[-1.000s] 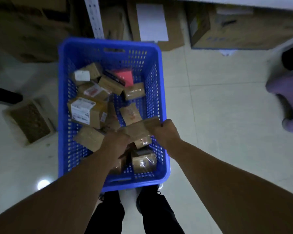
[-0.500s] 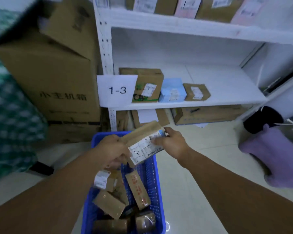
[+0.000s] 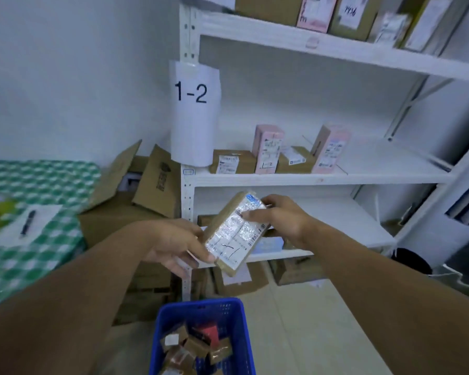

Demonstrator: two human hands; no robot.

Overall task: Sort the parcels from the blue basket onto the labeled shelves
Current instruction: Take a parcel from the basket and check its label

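I hold a flat brown parcel [image 3: 236, 234] with a white shipping label facing me, raised in front of the white shelves [image 3: 322, 179]. My left hand [image 3: 178, 244] grips its lower left edge, and my right hand [image 3: 279, 220] grips its upper right edge. A paper sign reading 1-2 [image 3: 192, 112] hangs on the shelf post. Several brown and pink parcels [image 3: 279, 152] stand on the shelf beside that sign. The blue basket [image 3: 201, 312] sits on the floor below my hands with several small parcels inside.
Open cardboard boxes [image 3: 136, 196] are stacked left of the shelf post. A table with a green checked cloth [image 3: 33, 239], a paper and a pen stands at far left. More boxes fill the top shelf [image 3: 336, 14] and lie under the lowest shelf.
I lifted the parcel out of the basket and raised it. My view swung up from the basket, past the 1-3 sign, to the shelf marked 1-2.
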